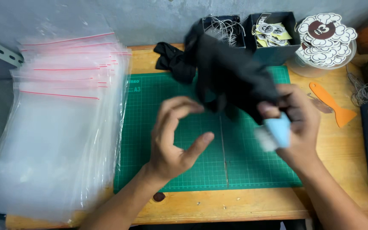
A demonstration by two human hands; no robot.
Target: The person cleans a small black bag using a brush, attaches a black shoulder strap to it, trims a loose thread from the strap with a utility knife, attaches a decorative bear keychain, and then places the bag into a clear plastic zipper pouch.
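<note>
A stack of clear bags (60, 127) with red zip lines overhangs the desk's (235, 204) left end. Over the green mat (201, 157) the left hand (173, 136) hovers with fingers released and curled, holding nothing. The black cloth (231, 72) hangs up and to its right, long axis slanting from upper left down to the right hand (297, 123), which pinches it along with a pale blue piece (277, 132). Behind stand dark boxes (269, 38) of yellow tags, round cloud-shaped stickers (326, 38) and an orange scraper (333, 104).

black cloth (231, 72), green gridded cutting mat (201, 162), orange scraper (333, 104), pale blue tag (280, 130)
</note>
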